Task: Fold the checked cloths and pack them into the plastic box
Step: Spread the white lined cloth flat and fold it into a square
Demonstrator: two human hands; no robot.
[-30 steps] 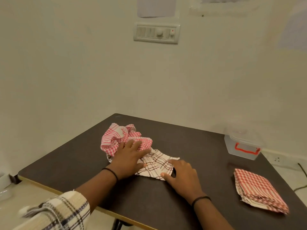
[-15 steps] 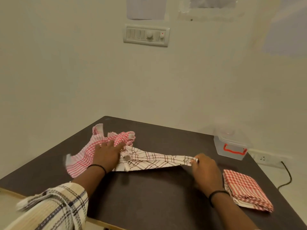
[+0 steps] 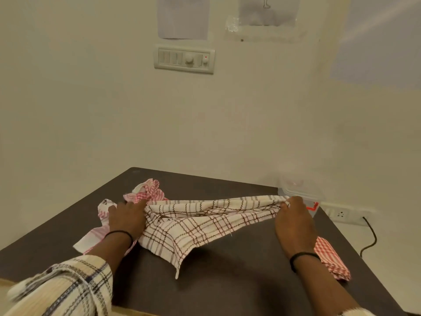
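Observation:
A cream cloth with brown checks (image 3: 193, 224) is stretched between my two hands above the dark table (image 3: 239, 281), one corner hanging down toward me. My left hand (image 3: 127, 218) grips its left end, over a crumpled red-and-white checked cloth (image 3: 145, 193). My right hand (image 3: 293, 221) pinches the right end. A folded red checked cloth (image 3: 330, 258) lies at the right, partly behind my right wrist. The clear plastic box (image 3: 300, 190) with a red handle stands at the far right corner, partly hidden by my right hand.
The table sits in a corner against cream walls. A switch panel (image 3: 184, 59) hangs on the wall ahead. A wall socket (image 3: 341, 214) and a black cable (image 3: 369, 238) are just past the table's right edge.
Both hands have moved apart, pulling the brown-checked cloth out from a small heap into a wide stretched span. The red cloth has shifted left under my left hand.

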